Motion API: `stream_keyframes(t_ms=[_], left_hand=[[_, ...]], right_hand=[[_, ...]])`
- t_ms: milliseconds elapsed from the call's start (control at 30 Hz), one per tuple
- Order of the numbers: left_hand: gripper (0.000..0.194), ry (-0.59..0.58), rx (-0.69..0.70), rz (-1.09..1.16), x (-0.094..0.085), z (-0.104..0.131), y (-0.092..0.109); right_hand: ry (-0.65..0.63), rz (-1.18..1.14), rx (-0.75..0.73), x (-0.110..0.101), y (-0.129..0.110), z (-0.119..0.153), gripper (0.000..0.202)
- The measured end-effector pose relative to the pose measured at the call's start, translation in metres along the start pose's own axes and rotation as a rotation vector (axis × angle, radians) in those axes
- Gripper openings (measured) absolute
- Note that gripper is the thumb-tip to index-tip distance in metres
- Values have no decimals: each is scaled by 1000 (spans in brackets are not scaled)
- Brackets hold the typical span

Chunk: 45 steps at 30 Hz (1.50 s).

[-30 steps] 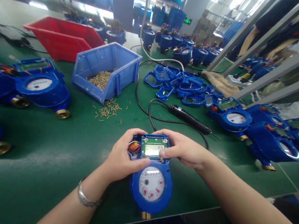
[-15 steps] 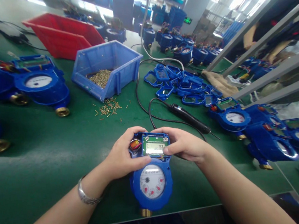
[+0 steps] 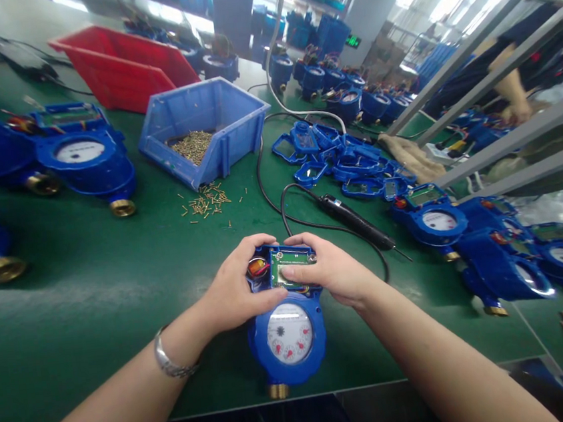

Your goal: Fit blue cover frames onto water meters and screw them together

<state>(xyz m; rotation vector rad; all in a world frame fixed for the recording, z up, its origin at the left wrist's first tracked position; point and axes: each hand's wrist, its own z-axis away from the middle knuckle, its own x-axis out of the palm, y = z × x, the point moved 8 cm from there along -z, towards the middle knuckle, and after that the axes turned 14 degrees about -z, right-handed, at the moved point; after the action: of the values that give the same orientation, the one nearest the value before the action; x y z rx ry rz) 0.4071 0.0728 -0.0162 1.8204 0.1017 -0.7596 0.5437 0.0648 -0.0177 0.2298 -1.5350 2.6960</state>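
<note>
Across the small screen [image 3: 280, 271], the thumb of the right hand [image 3: 346, 275] has slid left since the earlier frame, so the digits seen there are now covered. Both hands grip the blue meter [image 3: 290, 334], dial up, at the near edge of the green tabletop [image 3: 92, 278]. The left hand [image 3: 232, 290] curls around its left side, thumb just above the dial; both forearms angle inward.
</note>
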Motion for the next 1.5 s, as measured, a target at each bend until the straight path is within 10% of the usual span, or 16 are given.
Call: stream_keyframes(t_ms=[267,433,600,1500], left_hand=[[55,37,-36,78,4,5,-2],[46,179,-16,38,5,13,5],[44,238,19,22,7,18,8],[43,185,3,13,5,14,11]], right_hand=[[510,-418,-495,-70,-18,38,10],[336,-446,-136,-36,27,37,40],[228,-521,-86,-8,31,38,53],[228,-473,-41,-9,29,32,56]])
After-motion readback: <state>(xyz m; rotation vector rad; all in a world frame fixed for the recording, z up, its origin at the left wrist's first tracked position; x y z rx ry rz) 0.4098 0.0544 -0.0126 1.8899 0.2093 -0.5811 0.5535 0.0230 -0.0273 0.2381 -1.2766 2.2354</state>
